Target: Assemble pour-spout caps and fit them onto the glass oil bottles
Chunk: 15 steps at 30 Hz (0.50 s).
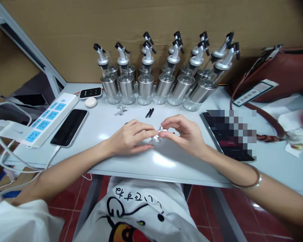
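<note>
My left hand (132, 137) and my right hand (185, 134) meet over the table in front of me. Between their fingertips is a small silver pourer spout (155, 138), partly covered by the fingers. The right thumb and index finger pinch its narrow end. Left fingers reach across from the other side and close against the spout, with the thumb low beside its base. Just beyond the hands lie small black levers (149, 113) side by side. Farther left, another silver pourer spout (121, 110) rests on the tabletop. Small dark bits show partly behind both hands.
Several glass-and-steel oil bottles (145, 84) with silver pourers line the back. On the left are a power strip (52, 117), a phone (70, 128), a white round case (91, 102) and cables. A tablet (217, 134) and brown bag (282, 70) occupy the right.
</note>
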Available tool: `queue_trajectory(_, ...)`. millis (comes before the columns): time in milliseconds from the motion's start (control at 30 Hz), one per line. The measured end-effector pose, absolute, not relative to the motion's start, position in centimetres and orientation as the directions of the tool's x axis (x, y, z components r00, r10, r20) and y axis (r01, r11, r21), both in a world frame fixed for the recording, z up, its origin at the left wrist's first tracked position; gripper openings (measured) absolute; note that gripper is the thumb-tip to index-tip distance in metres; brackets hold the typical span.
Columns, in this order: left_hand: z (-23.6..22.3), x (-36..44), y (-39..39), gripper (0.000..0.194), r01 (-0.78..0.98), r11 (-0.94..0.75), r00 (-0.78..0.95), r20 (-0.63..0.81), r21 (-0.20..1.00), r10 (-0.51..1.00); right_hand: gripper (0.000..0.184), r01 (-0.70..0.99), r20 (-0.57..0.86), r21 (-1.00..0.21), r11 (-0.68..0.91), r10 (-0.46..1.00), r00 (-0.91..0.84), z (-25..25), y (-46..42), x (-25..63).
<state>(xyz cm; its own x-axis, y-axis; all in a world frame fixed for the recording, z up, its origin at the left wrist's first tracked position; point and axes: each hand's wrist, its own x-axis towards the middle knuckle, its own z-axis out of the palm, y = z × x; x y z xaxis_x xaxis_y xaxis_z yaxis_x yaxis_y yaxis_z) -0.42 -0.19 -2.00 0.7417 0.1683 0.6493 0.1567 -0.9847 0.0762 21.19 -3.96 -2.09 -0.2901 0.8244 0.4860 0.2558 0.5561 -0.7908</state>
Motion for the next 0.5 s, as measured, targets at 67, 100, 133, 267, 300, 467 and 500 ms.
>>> queue_trajectory(67,-2.2,-0.4,-0.2,0.031,0.135,-0.987,0.744,0.648,0.093,0.162,0.024,0.264,0.459,-0.805,0.53,0.841,-0.288,-2.2,-3.9,21.1)
queue_trajectory(100,-2.2,-0.3,-0.2,0.03,0.125,-0.988,0.741,0.653,0.096,0.157,0.026,0.268,0.439,-0.815,0.514,0.849,-0.294,-2.2,-4.0,21.0)
queue_trajectory(133,-2.3,-0.3,-0.2,0.028,0.116,-0.989,0.737,0.66,0.093,0.148,0.028,0.271,0.416,-0.824,0.498,0.856,-0.307,-2.1,-3.9,21.0)
queue_trajectory(267,-2.5,0.0,-0.5,0.019,0.127,-0.991,0.723,0.679,0.048,0.126,0.021,0.328,0.384,-0.8,0.502,0.849,-0.363,-0.5,-3.3,21.9)
queue_trajectory(300,-2.5,0.0,-0.6,0.019,0.13,-0.991,0.724,0.679,0.043,0.124,0.018,0.383,0.399,-0.754,0.533,0.835,-0.379,0.1,-2.9,22.5)
queue_trajectory(467,-2.6,0.1,-0.5,0.022,0.143,-0.989,0.719,0.682,0.044,0.135,0.014,0.593,0.218,-0.479,0.647,0.742,-0.634,1.4,-0.9,25.8)
queue_trajectory(500,-2.6,0.1,-0.4,0.022,0.147,-0.988,0.718,0.682,0.044,0.137,0.013,0.605,0.169,-0.478,0.637,0.743,-0.648,1.2,-0.6,26.3)
